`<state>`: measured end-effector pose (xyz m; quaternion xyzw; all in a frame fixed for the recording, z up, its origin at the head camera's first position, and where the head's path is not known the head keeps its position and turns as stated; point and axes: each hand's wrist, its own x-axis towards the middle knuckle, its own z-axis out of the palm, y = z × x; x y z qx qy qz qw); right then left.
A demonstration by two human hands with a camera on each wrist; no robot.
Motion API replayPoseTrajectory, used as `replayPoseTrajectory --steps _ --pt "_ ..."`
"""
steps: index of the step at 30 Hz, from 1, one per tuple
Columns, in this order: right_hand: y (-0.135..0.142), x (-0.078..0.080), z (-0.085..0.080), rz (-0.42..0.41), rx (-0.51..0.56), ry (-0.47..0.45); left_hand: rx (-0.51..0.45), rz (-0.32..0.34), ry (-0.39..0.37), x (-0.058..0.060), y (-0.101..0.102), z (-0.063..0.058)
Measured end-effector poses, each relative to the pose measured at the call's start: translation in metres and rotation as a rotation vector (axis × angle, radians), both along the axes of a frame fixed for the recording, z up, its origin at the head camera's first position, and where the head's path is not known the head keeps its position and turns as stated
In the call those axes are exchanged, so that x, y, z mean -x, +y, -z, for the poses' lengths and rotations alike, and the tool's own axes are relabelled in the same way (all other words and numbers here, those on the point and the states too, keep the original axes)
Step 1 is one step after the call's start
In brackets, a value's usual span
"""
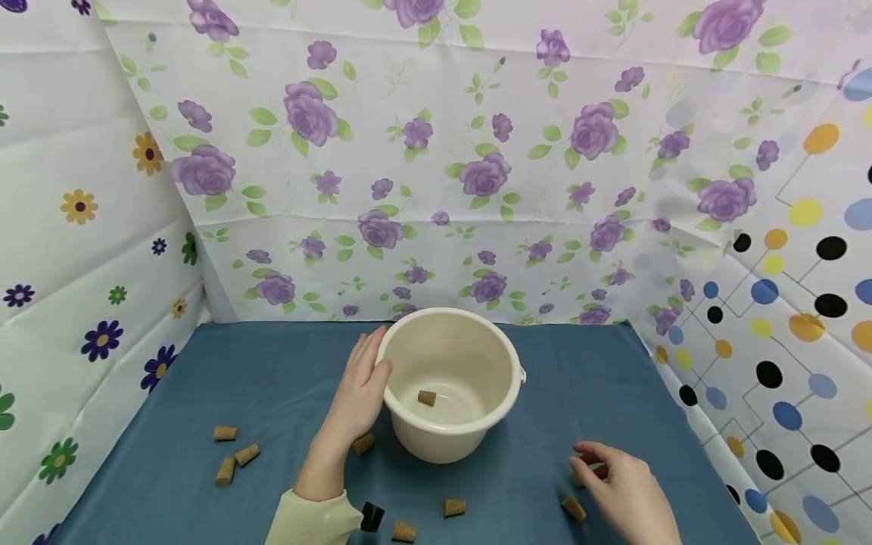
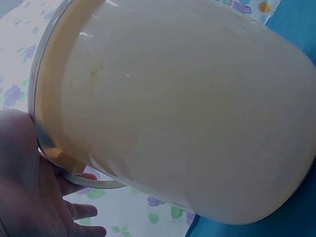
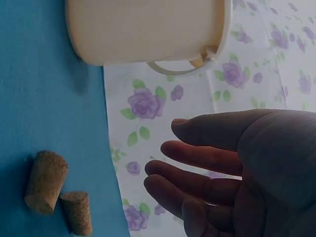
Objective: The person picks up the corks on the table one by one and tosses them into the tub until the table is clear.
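A cream plastic bucket (image 1: 439, 446) stands upright on the blue cloth, with one cork (image 1: 427, 397) inside. Along its left rim lies my left hand (image 1: 357, 390), thumb at the edge and fingers extended along the outside. The left wrist view has those fingers spread near the bucket's handle (image 2: 106, 184). My right hand (image 1: 623, 484) hovers low at the right, thumb and fingers apart with nothing between them. Just by its fingertips is a partly hidden cork (image 1: 577, 479), and another cork (image 1: 574, 508) lies nearer me. Both corks appear beyond the fingers in the right wrist view.
More corks lie about: a cork (image 1: 225, 471) with two others at the left, a cork (image 1: 364, 443) beside my left wrist, and corks (image 1: 454, 507) in front of the bucket. A flowered curtain (image 1: 436, 250) borders the blue cloth (image 1: 272, 378) at the back.
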<state>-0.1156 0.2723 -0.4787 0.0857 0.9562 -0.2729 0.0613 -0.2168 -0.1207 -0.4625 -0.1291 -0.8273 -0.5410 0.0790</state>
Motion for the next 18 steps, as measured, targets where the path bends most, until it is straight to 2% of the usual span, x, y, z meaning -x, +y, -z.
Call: replayPoseTrajectory --steps 6,12,18 --pt "0.007 0.002 0.003 -0.038 -0.044 -0.042 0.000 0.002 -0.012 -0.001 0.000 0.001" --pt "0.017 0.005 0.006 -0.071 -0.100 -0.015 -0.004 0.004 -0.002 0.000 0.000 0.000" --pt "0.021 0.010 0.012 -0.084 -0.108 -0.021 -0.002 0.004 0.001 -0.001 -0.001 0.000"
